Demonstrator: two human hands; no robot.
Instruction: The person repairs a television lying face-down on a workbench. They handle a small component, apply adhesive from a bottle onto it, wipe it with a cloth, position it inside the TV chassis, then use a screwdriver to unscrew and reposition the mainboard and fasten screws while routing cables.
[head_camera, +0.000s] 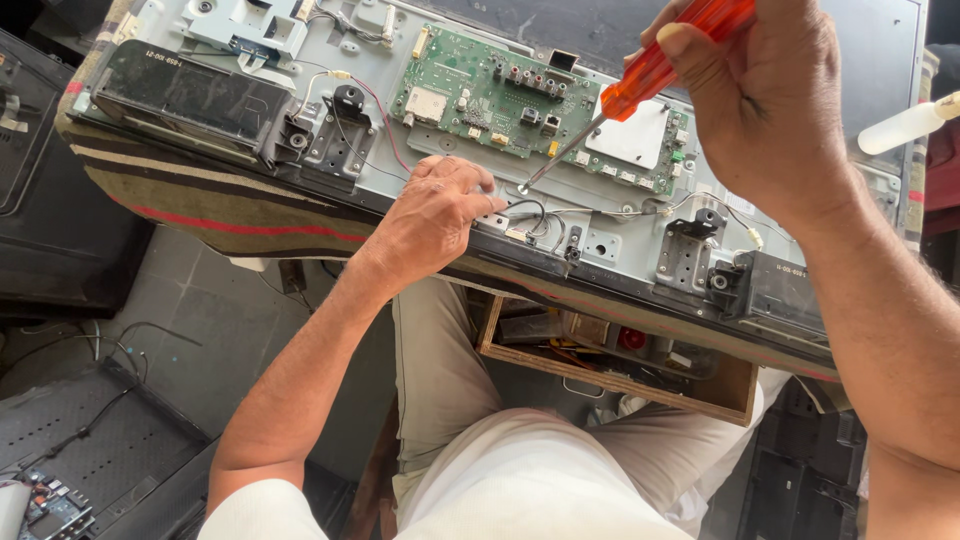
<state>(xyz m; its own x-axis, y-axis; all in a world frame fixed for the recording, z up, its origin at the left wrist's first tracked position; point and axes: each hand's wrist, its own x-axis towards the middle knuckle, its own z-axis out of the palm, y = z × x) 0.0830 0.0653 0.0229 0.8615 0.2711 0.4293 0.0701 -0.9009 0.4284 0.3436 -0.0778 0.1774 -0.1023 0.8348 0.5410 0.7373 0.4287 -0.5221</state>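
An opened flat television chassis (620, 245) lies back-up on a striped cloth (200, 205). A green circuit board (500, 95) is mounted near its middle. My right hand (760, 100) grips a screwdriver with an orange translucent handle (670, 55); its metal shaft slants down-left and the tip (524, 188) touches the grey metal plate just below the board. My left hand (440, 215) rests on the chassis' near edge, fingers curled beside a bundle of black and white wires (535, 215), a short way left of the tip.
Black speaker modules sit at the chassis' left (190, 100) and right (790, 290) ends. A wooden drawer (620, 355) with small parts hangs open under the bench, above my lap. A white bottle (910, 125) pokes in at right. Dark panels and a cable lie on the floor at left (90, 430).
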